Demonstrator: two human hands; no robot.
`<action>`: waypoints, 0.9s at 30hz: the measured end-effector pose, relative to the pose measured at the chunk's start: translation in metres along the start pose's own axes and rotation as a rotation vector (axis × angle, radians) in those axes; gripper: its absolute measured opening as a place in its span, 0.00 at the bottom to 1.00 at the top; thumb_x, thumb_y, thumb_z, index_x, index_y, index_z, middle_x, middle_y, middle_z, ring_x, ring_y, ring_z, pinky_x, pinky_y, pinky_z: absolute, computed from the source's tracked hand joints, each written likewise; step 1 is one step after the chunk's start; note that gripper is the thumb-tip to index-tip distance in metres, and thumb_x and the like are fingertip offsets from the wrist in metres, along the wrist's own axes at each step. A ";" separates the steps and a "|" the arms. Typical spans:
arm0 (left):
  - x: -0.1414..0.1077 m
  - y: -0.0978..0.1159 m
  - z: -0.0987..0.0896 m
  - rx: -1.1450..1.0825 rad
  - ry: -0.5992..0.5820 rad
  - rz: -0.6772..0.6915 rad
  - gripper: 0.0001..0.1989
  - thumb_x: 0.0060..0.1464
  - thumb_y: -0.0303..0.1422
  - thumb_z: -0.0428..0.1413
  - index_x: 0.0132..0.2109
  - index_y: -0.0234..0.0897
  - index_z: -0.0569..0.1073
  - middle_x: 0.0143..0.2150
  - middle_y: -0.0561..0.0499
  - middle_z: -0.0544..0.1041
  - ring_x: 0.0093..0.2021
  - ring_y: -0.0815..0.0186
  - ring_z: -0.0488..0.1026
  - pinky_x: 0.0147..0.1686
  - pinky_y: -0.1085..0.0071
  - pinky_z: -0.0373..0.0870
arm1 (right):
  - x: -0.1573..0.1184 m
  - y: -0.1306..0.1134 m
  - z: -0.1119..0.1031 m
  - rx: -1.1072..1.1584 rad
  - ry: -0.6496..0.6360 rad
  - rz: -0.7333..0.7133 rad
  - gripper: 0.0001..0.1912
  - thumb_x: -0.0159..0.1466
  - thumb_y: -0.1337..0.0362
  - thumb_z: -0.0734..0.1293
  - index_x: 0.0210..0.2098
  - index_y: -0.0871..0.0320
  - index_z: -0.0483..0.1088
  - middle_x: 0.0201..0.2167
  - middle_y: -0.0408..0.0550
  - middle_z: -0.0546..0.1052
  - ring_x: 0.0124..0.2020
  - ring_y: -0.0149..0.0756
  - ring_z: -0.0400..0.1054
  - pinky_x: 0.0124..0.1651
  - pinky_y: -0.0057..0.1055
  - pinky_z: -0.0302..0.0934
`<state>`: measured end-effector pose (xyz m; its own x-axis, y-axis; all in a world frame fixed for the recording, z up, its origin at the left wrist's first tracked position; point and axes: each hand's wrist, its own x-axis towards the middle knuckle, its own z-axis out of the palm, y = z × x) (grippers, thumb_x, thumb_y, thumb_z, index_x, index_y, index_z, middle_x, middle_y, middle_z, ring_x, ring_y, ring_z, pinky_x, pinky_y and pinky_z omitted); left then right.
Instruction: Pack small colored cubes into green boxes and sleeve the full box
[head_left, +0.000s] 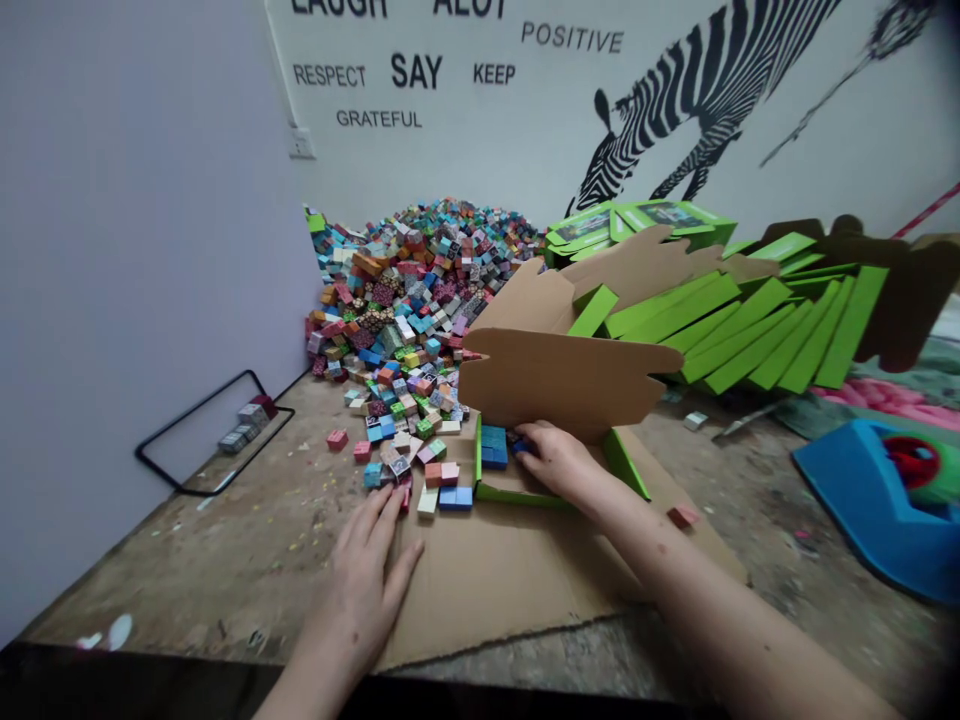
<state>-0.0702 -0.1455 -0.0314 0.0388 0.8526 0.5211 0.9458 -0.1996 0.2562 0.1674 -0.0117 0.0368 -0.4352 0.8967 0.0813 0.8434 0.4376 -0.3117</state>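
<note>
An open green-edged cardboard box (562, 496) lies on a flat sheet of cardboard, its brown lid raised behind it. Blue blocks (493, 447) sit together at the left end inside the box. My right hand (553, 455) reaches into the box, its fingers closed on a dark blue block (523, 446) beside them. To the left of the box, my left hand (369, 550) rests with fingers stretched and thumb apart. Its fingertips touch the near edge of some loose blocks, close to a deep pink block (406, 495). Blue-violet blocks (455, 498) lie between that hand and the box.
A large heap of coloured blocks (420, 270) rises against the wall. Green boxes (750, 330) are stacked behind the box. A blue tape dispenser (862, 500) stands at right, and a black wire frame (217, 440) with several blocks lies at left. One reddish block (682, 515) is beside my right forearm.
</note>
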 end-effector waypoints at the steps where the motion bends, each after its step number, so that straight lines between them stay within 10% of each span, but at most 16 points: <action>1: 0.000 0.000 0.000 0.004 -0.001 -0.003 0.25 0.54 0.39 0.46 0.58 0.37 0.56 0.55 0.44 0.62 0.55 0.59 0.59 0.51 0.56 0.62 | 0.001 0.001 0.000 0.006 0.000 -0.010 0.16 0.55 0.68 0.61 0.44 0.60 0.68 0.40 0.51 0.70 0.41 0.37 0.64 0.43 0.29 0.57; 27: 0.001 0.003 -0.003 0.038 -0.025 0.004 0.25 0.54 0.38 0.46 0.58 0.35 0.55 0.55 0.42 0.61 0.56 0.59 0.58 0.51 0.56 0.63 | 0.018 0.000 0.017 0.112 0.090 -0.046 0.11 0.51 0.77 0.62 0.33 0.62 0.66 0.35 0.49 0.65 0.34 0.32 0.61 0.39 0.27 0.57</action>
<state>-0.0682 -0.1470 -0.0278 0.0501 0.8639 0.5011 0.9573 -0.1846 0.2226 0.1546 0.0032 0.0217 -0.4381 0.8806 0.1806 0.7809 0.4723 -0.4088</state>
